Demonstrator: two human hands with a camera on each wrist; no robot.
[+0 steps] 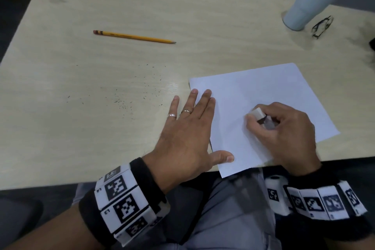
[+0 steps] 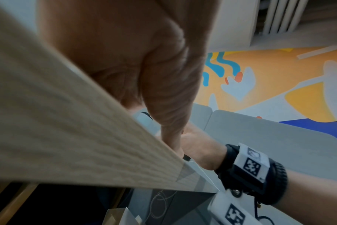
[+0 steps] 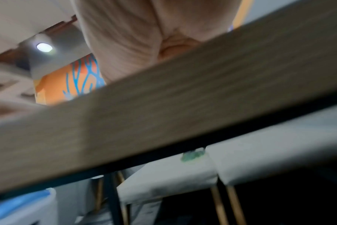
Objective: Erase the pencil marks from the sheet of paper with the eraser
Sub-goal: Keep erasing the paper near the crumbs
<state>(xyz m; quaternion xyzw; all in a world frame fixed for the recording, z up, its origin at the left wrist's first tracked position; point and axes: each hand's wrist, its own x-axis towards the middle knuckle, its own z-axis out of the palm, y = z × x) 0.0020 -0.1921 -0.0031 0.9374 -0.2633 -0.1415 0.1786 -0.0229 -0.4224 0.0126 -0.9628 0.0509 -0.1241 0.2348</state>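
Note:
A white sheet of paper [image 1: 269, 91] lies at the near right of the wooden table [image 1: 101, 6], one corner hanging over the front edge. My right hand [image 1: 284, 128] grips a white eraser [image 1: 258, 113] and holds it down on the middle of the sheet. My left hand [image 1: 188, 126] lies flat with straight fingers, its fingertips and thumb pressing the sheet's left edge. No pencil marks show on the bare paper. In the left wrist view my left palm [image 2: 125, 53] rests on the table edge; the right wrist view shows only my right palm [image 3: 135, 30] above the table edge [image 3: 164, 114].
A yellow pencil [image 1: 134, 36] lies on the table to the far left. Dark eraser crumbs [image 1: 125, 99] are scattered left of the sheet. A white tumbler [image 1: 312, 0] and folded glasses [image 1: 322, 26] stand at the far right corner.

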